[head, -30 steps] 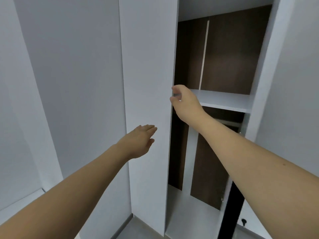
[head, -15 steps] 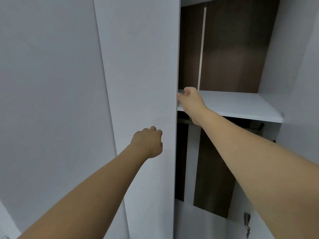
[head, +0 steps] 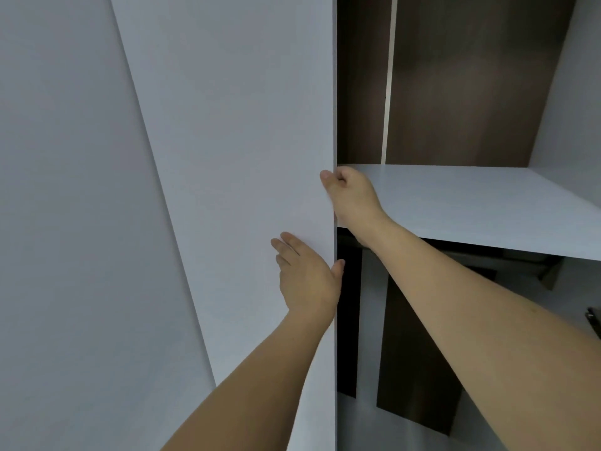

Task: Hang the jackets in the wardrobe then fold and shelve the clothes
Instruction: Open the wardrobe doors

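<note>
A pale wall (head: 65, 222) filled the left side. Beside it stood the white wardrobe door (head: 234, 157). The left hand (head: 307, 278) lay flat on the door's face near its edge, fingers straight and spread, thumb hooked round the edge. Just above, the right hand (head: 351, 196) gripped the same edge, fingers curled behind it and thumb on the front. To the right the wardrobe (head: 455, 76) stood open, with a white shelf (head: 487, 206) and dark brown back panels.
</note>
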Demonstrator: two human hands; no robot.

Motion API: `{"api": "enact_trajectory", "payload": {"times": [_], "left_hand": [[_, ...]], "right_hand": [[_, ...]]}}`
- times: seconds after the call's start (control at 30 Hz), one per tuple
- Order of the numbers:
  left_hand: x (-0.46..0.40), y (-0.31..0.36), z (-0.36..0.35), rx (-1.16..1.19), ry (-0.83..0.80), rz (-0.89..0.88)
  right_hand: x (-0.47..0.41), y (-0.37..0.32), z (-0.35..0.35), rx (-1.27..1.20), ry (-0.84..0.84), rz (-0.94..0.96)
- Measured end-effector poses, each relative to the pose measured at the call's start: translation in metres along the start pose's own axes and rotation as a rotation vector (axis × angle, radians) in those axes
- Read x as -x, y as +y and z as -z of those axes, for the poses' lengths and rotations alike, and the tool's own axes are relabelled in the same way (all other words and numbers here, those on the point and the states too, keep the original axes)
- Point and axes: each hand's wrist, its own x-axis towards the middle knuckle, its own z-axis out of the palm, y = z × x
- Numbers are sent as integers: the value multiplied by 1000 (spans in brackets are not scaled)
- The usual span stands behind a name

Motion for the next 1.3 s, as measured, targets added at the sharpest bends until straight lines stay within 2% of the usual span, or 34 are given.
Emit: {"api": "enact_trajectory", "payload": {"times": [0.1, 0.3, 0.53, 0.67, 0.97, 1.07, 1.17, 1.3], "left_hand": [[1, -6, -2, -12, 74, -9], [19, -27, 15, 34, 61, -26], [65, -92, 75, 93, 23, -102], [98, -134, 118, 270, 26, -119], [128, -209, 192, 451, -48, -52], [133, -235, 209, 475, 5, -51], [132, -263, 222, 481, 74, 22], [122, -302, 238, 415, 205, 175]], "right_hand": [[4, 0, 2, -1, 0, 31], [35, -18, -6, 9, 4, 44], [110, -57, -42, 53, -2, 147], [151, -76, -74, -32, -109, 140], [184, -110, -153, -93, -259, 250], [181, -112, -184, -175, -351, 265], [173, -116, -220, -222, -434, 320], [156, -116, -265, -82, -469, 463]]}}
